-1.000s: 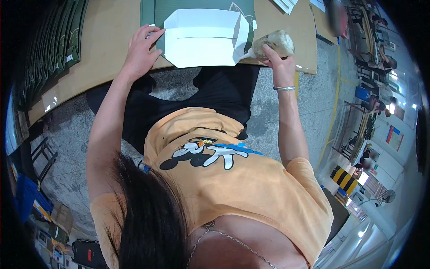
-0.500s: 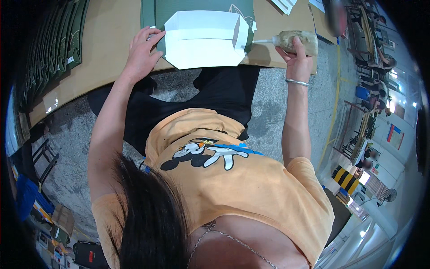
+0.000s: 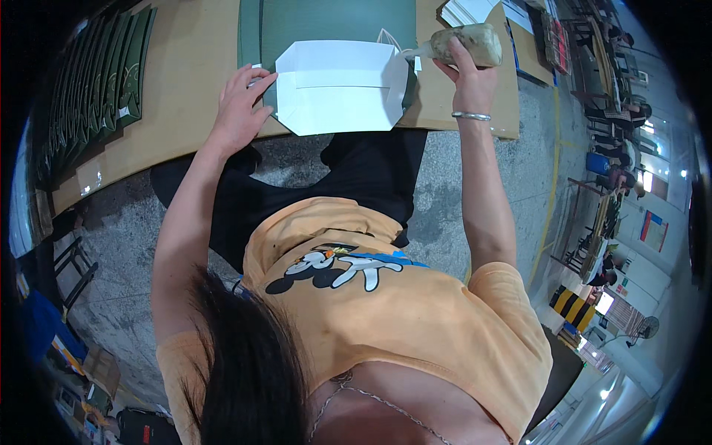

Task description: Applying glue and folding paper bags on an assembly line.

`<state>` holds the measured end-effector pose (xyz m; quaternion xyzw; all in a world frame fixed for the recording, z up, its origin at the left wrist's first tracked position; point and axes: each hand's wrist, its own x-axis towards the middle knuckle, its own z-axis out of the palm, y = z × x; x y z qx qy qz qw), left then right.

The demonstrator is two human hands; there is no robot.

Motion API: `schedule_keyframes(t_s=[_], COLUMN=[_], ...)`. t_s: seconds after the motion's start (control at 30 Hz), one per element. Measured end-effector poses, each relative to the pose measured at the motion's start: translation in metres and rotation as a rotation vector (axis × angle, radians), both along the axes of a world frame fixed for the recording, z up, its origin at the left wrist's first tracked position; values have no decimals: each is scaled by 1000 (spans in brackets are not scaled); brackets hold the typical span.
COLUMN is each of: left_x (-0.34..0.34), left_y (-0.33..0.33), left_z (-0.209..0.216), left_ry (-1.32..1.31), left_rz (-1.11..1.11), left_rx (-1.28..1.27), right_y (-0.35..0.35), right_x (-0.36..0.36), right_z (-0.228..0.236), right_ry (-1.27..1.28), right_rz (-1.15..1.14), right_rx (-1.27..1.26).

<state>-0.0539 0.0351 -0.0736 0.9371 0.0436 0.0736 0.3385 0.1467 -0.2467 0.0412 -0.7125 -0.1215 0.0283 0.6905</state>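
Observation:
A green paper bag (image 3: 337,21) lies flat on the table, its white bottom flaps (image 3: 337,107) spread toward me. My left hand (image 3: 241,107) rests at the left edge of these flaps; its fingers are apart and a fingertip touches the white corner. Wrapped in my right hand (image 3: 475,78) is a smudged, translucent squeeze bottle (image 3: 478,43) with a narrow nozzle. The bottle is tilted on its side, with the tip pointing left by the upper right edge of the flaps. Whether the tip touches the paper I cannot tell.
Several folded green bags (image 3: 111,74) stand in a row on the left of the brown table (image 3: 185,67). White sheets (image 3: 467,11) lie at the far right. Beyond the table's right end, people sit at other benches (image 3: 612,200).
My right hand has brought the bottle up and to the left, so its nozzle is now at the flaps' upper right. The left hand stays at the left edge. The whole view has shifted slightly.

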Motion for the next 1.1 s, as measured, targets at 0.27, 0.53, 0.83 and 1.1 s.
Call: schedule_keyframes(t_s=[0.27, 0.53, 0.83, 1.1], left_x=[0, 1, 0, 18], left_y=[1, 0, 2, 6], left_z=[0, 0, 3, 21], left_ry=[10, 8, -11, 167], left_rz=[1, 5, 14, 39], left_rx=[7, 23, 10, 24], right_y=[-2, 2, -39, -128], right_x=[-2, 3, 14, 68], right_z=[-7, -5, -5, -47], right_ry=[22, -35, 158, 538], right_rz=[4, 57, -164, -438], right_rx=[-116, -88, 101, -408])
